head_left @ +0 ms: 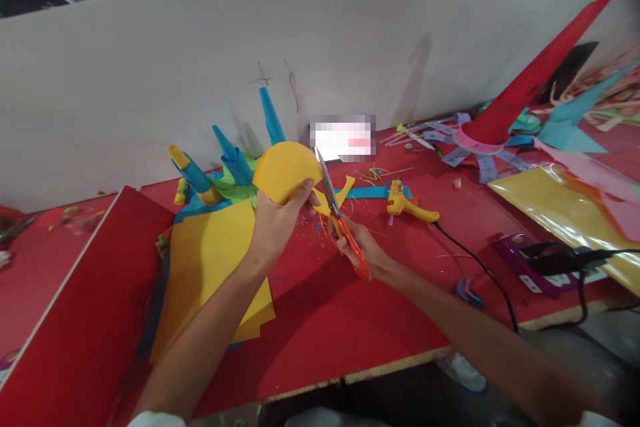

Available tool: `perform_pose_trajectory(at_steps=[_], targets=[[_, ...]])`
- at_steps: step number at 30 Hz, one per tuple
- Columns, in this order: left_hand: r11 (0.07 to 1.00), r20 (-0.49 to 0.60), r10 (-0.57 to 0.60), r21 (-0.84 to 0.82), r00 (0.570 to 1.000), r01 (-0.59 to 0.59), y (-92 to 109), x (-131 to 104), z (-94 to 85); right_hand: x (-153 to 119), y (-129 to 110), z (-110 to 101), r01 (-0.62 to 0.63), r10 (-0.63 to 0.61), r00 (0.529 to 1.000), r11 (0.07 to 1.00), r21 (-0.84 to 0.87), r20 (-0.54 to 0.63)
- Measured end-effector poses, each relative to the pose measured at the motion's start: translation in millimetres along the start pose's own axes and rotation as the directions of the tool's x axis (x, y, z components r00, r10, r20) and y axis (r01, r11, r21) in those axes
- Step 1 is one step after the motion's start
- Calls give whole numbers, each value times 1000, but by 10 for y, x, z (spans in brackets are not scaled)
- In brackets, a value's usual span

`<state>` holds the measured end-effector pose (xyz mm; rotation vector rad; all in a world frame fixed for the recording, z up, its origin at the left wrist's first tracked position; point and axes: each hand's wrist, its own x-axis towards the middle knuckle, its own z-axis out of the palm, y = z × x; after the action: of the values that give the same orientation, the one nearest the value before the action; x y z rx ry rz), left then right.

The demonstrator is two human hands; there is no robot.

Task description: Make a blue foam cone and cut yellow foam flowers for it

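My left hand grips a rounded piece of yellow paper, thumb on its face near the lower right edge. My right hand is closed on orange-handled scissors. Their blades point up and away, against the right edge of the yellow paper. A curved yellow strip hangs beside the blades. Beneath my left forearm lie yellow sheets on the red table.
Right of the scissors lies a yellow glue gun with a black cord. Farther right are a purple power strip and a tall red cone. Blue paper cones stand at the back; a red panel is at left.
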<state>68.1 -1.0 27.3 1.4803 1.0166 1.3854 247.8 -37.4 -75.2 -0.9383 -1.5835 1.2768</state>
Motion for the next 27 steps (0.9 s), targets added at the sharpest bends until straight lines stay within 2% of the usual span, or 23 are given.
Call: perform_pose_trajectory(at_steps=[9,15,22,27], targets=[[999,2,-29,-32,1000,29,2,-13,37,10,56,18,-13,13,998,1000,-14,-54],[999,-7,-29,-40,1000,29,37,-15,44,22,95,48,-53,47,990,998,-44,-135],[998,-28,-42,-56,999,40,121,1,73,-28,-16,58,-50,51,992,999,12,-115],[989,-35,-96,-112,995,92,117,8,73,-7,87,74,-53,48,992,998,-37,-116]])
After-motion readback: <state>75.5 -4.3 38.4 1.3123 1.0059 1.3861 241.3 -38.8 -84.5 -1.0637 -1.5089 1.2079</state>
